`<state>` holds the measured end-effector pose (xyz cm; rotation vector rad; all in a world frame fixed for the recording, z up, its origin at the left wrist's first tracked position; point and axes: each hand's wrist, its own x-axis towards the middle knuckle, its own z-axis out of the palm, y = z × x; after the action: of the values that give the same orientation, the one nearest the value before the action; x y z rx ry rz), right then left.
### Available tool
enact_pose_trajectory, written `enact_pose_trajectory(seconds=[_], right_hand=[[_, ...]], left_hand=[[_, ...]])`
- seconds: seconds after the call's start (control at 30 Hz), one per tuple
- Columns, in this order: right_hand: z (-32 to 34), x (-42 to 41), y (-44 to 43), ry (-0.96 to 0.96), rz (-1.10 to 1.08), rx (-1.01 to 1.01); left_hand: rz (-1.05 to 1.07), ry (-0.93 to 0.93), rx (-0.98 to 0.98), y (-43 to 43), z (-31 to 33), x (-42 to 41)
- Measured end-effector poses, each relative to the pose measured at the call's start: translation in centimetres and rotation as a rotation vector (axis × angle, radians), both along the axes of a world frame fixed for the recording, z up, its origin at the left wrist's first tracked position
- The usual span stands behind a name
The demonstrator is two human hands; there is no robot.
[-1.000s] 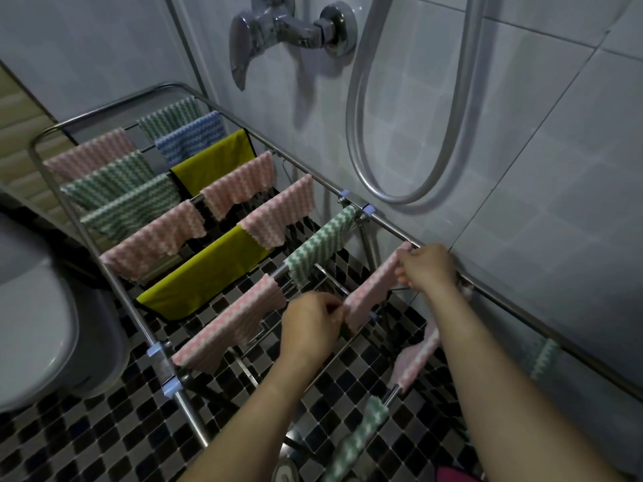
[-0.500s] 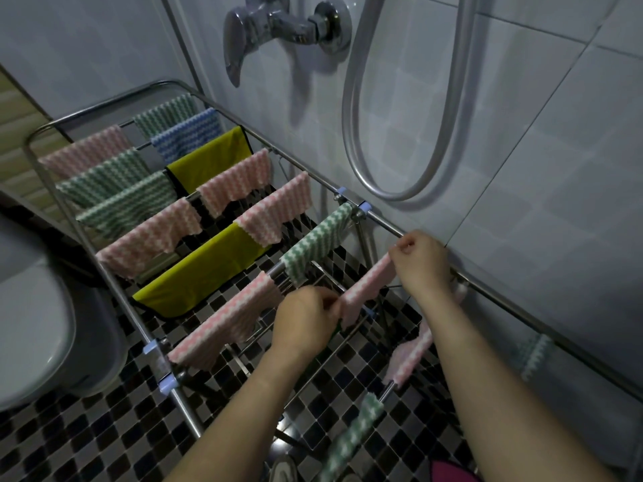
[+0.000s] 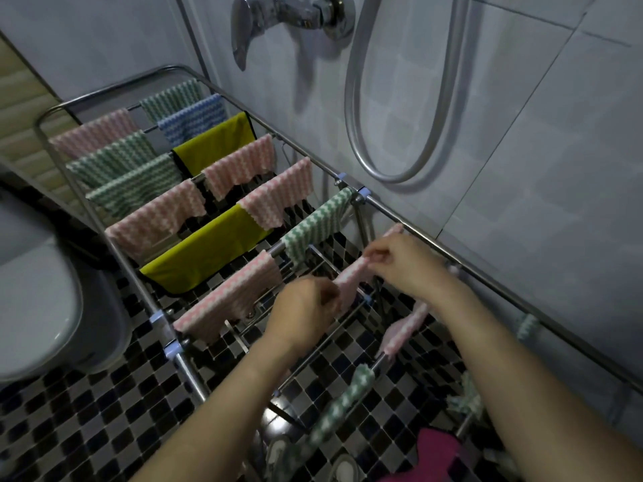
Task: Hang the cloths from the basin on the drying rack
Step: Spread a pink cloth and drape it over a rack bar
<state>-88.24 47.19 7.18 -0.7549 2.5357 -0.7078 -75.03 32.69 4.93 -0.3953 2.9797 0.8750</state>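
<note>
A metal drying rack (image 3: 452,253) runs along the tiled wall, its rails carrying several pink, green, blue and yellow cloths. A pink wavy cloth (image 3: 353,274) lies over a rail in the middle section. My left hand (image 3: 306,306) pinches its near end. My right hand (image 3: 400,260) pinches its far part, close to the wall-side rail. Beyond it hang a green cloth (image 3: 318,224) and another pink cloth (image 3: 231,300) on one rail. Nearer to me hang a pink cloth (image 3: 400,332) and a green cloth (image 3: 342,403). The basin is not in view.
A toilet (image 3: 38,307) stands at the left, close to the rack's near rail. A shower tap (image 3: 278,15) and hose (image 3: 351,109) hang on the wall above the rack. The floor is black-and-white mosaic tile (image 3: 87,412). Something dark pink (image 3: 435,453) lies at the bottom edge.
My right hand has slid along the pink cloth away from the wall-side rail toward my left hand. The left hand keeps its hold on the near end. The view has shifted a little.
</note>
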Motion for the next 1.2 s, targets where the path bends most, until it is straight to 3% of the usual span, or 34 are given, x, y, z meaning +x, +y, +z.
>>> enact_pose_trajectory(seconds=[0.17, 0.43, 0.67, 0.87, 1.07, 1.2], right_hand=[[2.5, 4.4, 0.7, -0.096, 0.411, 0.134], [1.7, 10.3, 1.1, -0.160, 0.686, 0.348], [1.2, 13.0, 1.3, -0.038, 0.613, 0.360], [0.9, 14.3, 1.4, 0.122, 0.583, 0.405], [0.2, 17.7, 2.0, 0.334, 0.384, 0.323], [-0.4, 19.9, 2.5, 0.295, 0.307, 0.270]], left_hand=[[-0.225, -0.290, 0.093, -0.7, 1.5, 3.7], [-0.307, -0.414, 0.061, 0.9, 1.6, 10.8], [-0.291, -0.477, -0.018, 1.2, 1.6, 15.3], [-0.177, -0.325, -0.074, 2.0, 0.7, 17.2], [-0.030, -0.199, -0.015, 2.4, -0.4, 19.2], [0.045, -0.179, 0.077, 2.6, -0.7, 20.3]])
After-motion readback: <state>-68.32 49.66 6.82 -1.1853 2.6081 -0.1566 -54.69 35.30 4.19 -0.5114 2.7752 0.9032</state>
